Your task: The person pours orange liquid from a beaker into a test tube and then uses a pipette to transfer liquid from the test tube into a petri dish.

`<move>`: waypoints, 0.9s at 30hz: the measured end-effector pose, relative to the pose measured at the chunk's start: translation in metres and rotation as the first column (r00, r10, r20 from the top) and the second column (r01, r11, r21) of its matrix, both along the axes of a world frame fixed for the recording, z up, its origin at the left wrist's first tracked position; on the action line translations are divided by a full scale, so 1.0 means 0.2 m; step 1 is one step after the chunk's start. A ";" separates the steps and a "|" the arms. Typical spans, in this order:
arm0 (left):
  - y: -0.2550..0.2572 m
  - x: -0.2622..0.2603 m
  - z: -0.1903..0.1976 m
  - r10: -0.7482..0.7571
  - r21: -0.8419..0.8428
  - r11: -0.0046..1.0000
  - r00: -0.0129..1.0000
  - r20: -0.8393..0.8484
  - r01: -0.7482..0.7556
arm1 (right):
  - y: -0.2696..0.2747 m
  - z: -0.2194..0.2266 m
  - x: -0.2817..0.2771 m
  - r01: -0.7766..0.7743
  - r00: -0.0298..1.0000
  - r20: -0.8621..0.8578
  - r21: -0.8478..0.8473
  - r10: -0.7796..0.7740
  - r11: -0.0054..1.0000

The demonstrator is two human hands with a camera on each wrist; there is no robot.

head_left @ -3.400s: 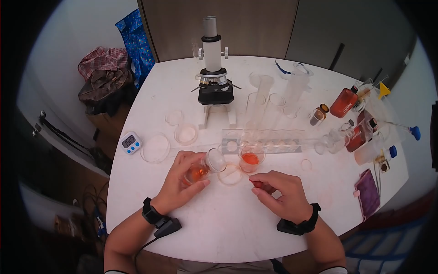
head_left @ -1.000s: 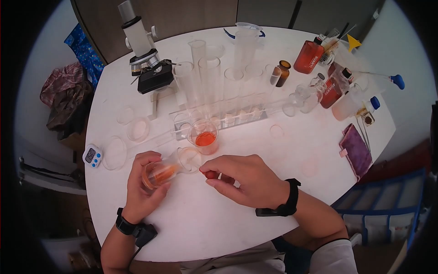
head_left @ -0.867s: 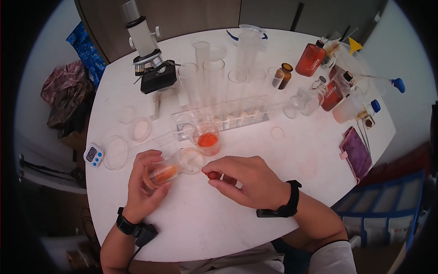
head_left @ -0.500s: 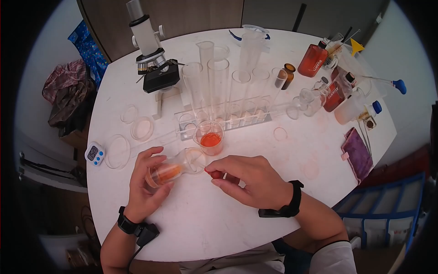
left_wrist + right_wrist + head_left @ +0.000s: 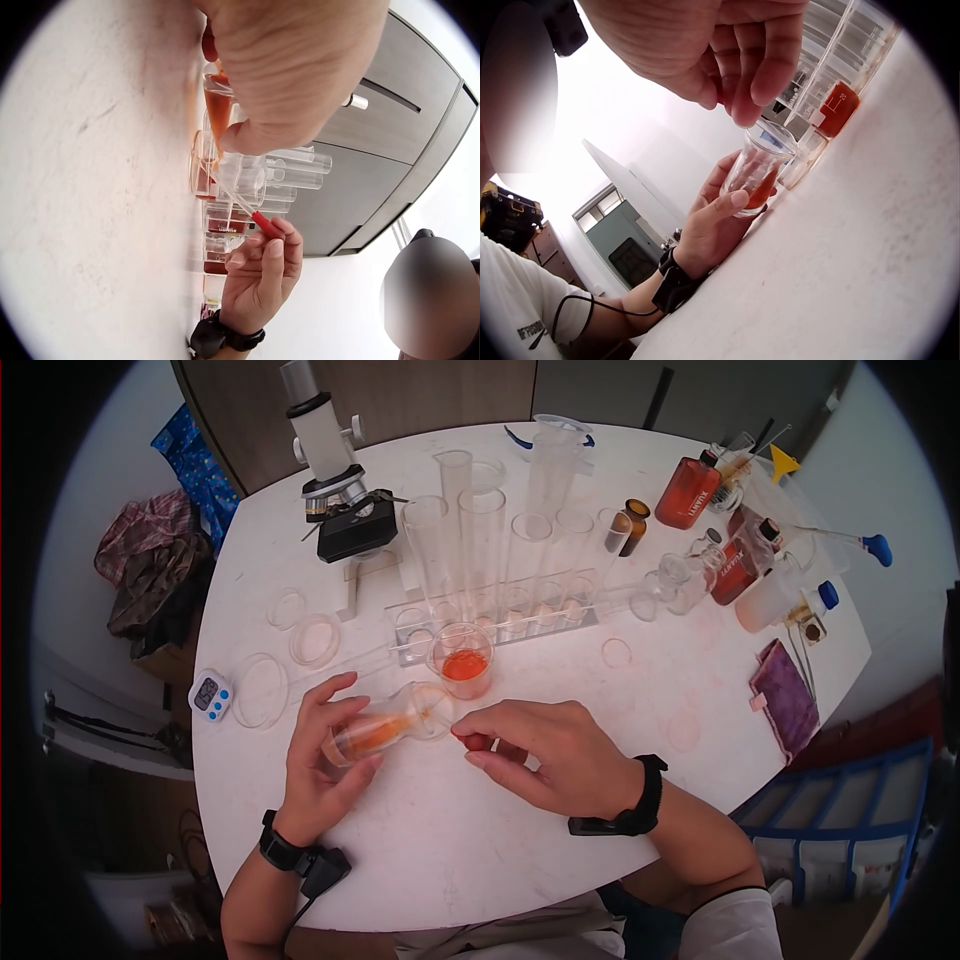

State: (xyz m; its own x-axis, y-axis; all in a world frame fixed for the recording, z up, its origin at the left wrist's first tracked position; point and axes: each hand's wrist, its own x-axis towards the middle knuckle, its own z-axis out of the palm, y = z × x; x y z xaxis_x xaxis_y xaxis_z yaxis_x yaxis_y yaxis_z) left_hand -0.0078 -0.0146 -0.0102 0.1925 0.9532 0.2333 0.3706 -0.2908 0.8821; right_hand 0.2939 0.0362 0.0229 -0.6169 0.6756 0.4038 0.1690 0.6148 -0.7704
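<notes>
The left hand (image 5: 322, 765) grips a tilted clear glass flask (image 5: 372, 734) with orange liquid along its lower side, its mouth toward the right hand. Thumb and fingers of the right hand (image 5: 555, 758) pinch the red bulb (image 5: 474, 742) of a dropper; in the left wrist view its clear tube (image 5: 238, 197) slants down from the red bulb (image 5: 266, 223) toward the flask's mouth. Just behind the flask stands a small beaker (image 5: 464, 666) of orange-red liquid, upright. A clear round dish (image 5: 430, 712) lies partly hidden behind the flask's mouth.
Tall glass tubes stand in a clear rack (image 5: 540, 622) behind the beaker. A microscope (image 5: 345, 510) is at the back left, a white timer (image 5: 210, 695) at the left edge. Red bottles (image 5: 688, 490) and a purple cloth (image 5: 785, 700) are on the right.
Since the earliest frame, the flask has tilted further and the dropper hand has come closer to its mouth. The head view has shifted. Over the last half second both hands barely moved.
</notes>
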 end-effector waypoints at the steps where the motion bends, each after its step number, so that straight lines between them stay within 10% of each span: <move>1: 0.00 0.00 0.00 0.003 0.007 1.000 1.000 0.004 -0.003 | 0.00 0.00 0.00 0.001 1.000 0.000 0.002 -0.001 1.000; 27: 0.00 0.01 -0.02 0.011 0.047 0.999 1.000 0.004 -0.011 | -0.01 0.01 0.00 -0.014 0.999 0.033 -0.013 0.015 1.000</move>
State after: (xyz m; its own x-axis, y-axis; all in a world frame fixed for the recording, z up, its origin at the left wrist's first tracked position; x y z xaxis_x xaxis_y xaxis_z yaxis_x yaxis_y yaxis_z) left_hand -0.0051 -0.0152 -0.0135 0.1809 0.9433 0.2783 0.3707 -0.3275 0.8691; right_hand 0.2940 0.0350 0.0253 -0.6394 0.6712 0.3750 0.1853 0.6079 -0.7721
